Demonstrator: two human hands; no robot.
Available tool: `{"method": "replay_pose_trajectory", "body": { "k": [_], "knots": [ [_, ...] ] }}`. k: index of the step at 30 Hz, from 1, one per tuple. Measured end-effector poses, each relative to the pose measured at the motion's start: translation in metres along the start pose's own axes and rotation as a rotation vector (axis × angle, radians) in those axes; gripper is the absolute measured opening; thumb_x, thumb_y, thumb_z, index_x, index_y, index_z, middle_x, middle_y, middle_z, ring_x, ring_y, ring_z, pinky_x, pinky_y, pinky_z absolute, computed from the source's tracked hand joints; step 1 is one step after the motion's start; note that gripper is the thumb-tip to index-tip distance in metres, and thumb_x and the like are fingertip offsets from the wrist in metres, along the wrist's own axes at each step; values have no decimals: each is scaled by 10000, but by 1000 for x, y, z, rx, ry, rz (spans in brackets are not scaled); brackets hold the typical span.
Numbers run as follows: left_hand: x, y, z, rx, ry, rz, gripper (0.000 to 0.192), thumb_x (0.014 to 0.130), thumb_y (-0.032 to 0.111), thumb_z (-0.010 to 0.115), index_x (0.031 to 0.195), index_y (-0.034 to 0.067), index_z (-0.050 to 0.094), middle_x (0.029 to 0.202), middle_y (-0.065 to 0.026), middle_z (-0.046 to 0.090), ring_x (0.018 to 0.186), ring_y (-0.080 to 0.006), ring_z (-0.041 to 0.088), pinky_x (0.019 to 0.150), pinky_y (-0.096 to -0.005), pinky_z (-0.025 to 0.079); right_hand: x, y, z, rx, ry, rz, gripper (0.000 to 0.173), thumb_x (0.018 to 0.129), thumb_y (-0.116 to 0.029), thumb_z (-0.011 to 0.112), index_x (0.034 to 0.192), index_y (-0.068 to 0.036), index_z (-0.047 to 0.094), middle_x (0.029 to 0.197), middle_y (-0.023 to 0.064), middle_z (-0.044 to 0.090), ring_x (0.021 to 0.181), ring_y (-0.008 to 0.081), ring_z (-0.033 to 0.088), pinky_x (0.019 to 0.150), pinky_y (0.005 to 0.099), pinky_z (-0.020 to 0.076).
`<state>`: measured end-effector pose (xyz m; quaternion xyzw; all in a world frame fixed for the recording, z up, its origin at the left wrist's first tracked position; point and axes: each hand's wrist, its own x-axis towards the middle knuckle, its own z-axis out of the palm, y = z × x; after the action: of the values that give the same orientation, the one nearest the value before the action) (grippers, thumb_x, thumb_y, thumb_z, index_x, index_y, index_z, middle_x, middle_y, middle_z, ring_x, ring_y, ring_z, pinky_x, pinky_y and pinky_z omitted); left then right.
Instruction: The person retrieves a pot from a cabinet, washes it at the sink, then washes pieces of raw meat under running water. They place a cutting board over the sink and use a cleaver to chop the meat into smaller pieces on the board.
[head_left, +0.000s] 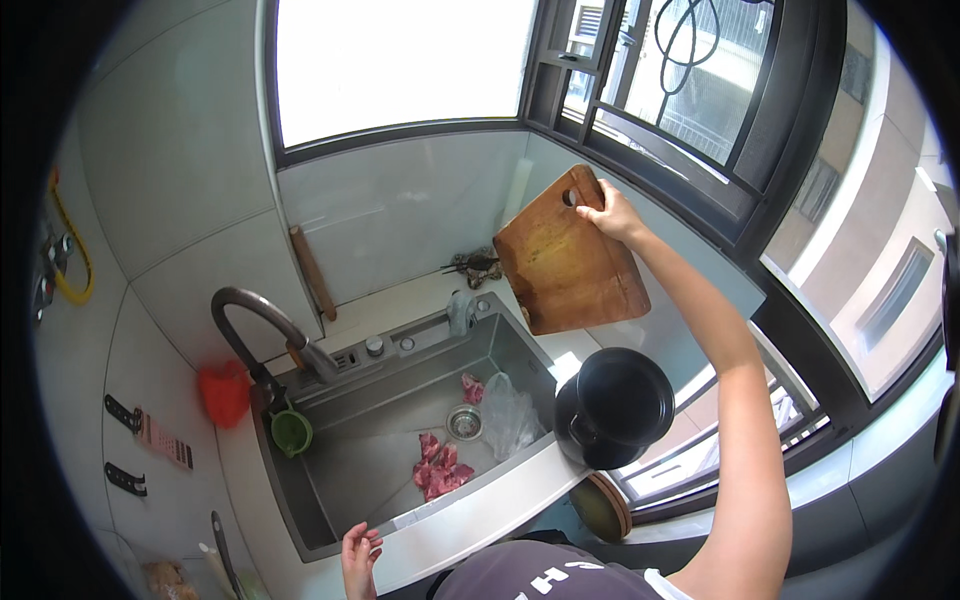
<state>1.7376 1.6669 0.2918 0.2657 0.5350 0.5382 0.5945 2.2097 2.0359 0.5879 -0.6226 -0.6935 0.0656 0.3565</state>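
Observation:
My right hand (615, 211) grips the top edge of a wooden cutting board (574, 259), beside its round hole, and holds it raised and tilted above the sink's far right corner. My left hand (361, 555) is at the near edge of the stainless steel sink (375, 405), fingers loosely curled, holding nothing. In the basin lie pieces of raw red meat (441, 472), with another piece (472, 388) near the drain strainer (464, 423). A clear plastic bag (508, 416) rests right of the drain.
A black pot (622, 397) stands right of the sink, below the board. A curved faucet (262, 307) arches over the left side, near a green strainer cup (291, 431). A wooden rolling pin (313, 274) leans on the wall. Windows (660, 82) border the right.

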Motion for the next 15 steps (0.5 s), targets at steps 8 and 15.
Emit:
{"method": "replay_pose_trajectory", "body": {
  "k": [8, 15],
  "knots": [
    [-4, -30, 15, -14, 113, 34, 362, 904, 229, 527, 1227, 76, 469, 1084, -47, 534, 949, -143, 534, 826, -267, 432, 66, 83, 45, -300, -281, 19, 607, 622, -318, 692, 1118, -39, 480, 1105, 204, 571, 1063, 345, 529, 885, 402, 444],
    [-15, -49, 37, 16, 308, -31, 389, 912, 271, 514, 1240, 73, 447, 1167, -61, 509, 1022, -187, 525, 862, -307, 419, 91, 126, 54, -450, -450, 76, 633, 586, -287, 730, 1097, 11, 503, 1099, 214, 576, 1027, 331, 557, 867, 375, 468]
  ]
}}
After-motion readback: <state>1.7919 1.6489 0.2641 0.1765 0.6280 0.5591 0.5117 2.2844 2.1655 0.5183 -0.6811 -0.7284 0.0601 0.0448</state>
